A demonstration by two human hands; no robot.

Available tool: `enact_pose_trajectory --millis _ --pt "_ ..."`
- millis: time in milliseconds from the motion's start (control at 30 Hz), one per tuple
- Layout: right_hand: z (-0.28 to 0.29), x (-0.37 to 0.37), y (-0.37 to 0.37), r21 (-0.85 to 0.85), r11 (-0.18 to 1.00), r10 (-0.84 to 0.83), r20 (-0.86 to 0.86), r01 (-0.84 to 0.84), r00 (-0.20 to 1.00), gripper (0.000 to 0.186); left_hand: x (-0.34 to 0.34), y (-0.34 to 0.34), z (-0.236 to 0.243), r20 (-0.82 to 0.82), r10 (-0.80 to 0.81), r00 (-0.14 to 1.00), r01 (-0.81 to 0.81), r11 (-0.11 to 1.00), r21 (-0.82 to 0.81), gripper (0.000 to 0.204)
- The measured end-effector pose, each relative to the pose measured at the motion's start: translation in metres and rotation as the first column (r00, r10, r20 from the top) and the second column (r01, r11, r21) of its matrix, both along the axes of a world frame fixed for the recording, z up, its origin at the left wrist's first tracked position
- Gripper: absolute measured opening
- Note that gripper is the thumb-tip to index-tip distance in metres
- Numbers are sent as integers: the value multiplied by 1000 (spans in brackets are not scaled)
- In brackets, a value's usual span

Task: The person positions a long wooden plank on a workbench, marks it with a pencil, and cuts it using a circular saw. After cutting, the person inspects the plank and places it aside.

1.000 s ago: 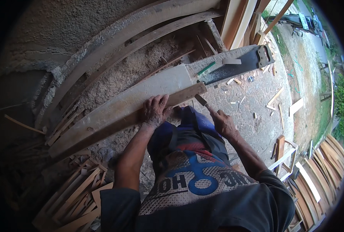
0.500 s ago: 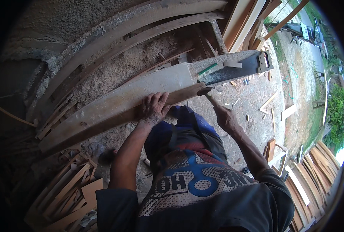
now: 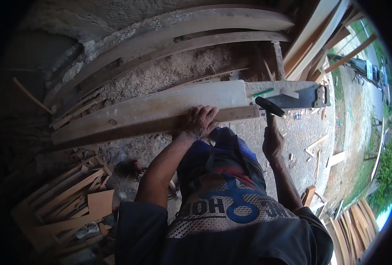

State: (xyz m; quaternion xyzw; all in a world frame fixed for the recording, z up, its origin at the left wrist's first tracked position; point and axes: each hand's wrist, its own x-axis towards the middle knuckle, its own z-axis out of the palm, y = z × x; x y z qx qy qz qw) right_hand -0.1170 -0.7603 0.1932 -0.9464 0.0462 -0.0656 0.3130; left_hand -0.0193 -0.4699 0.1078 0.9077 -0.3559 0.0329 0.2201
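My left hand (image 3: 200,121) is closed over a long wooden strip (image 3: 238,113), its fingers lying across the top edge. The strip lies along the near side of a wide pale plank (image 3: 178,99). In my right hand (image 3: 273,143) is the handle of a hammer (image 3: 270,107). Its dark head shows just beyond the strip's right end, seemingly raised above it. Behind the hammer, a handsaw (image 3: 308,97) rests on the plank's right end, with a small wood offcut (image 3: 289,93) on its blade. A thin green stick (image 3: 264,92) lies beside it.
Curved wooden beams (image 3: 196,22) and heaps of shavings (image 3: 147,75) lie beyond the plank. Tall boards (image 3: 313,42) lean at the far right. Wood scraps pile up at lower left (image 3: 72,198) and lower right (image 3: 354,229); offcuts (image 3: 336,159) litter the ground.
The whole view has shifted, so the scene sits farther right and lower. The hammer head has moved up from beside the strip's end and turned. My left hand keeps its place on the strip.
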Motion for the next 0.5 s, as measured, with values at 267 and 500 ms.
enact_pose_trajectory --millis 267,500 --pt "-48 50 32 352 936 -37 5 33 999 56 -16 31 19 27 202 979 -197 971 -133 65" --pt "-20 91 111 497 860 230 -176 -115 957 58 -37 204 -12 -50 985 -164 -913 -171 -370 84"
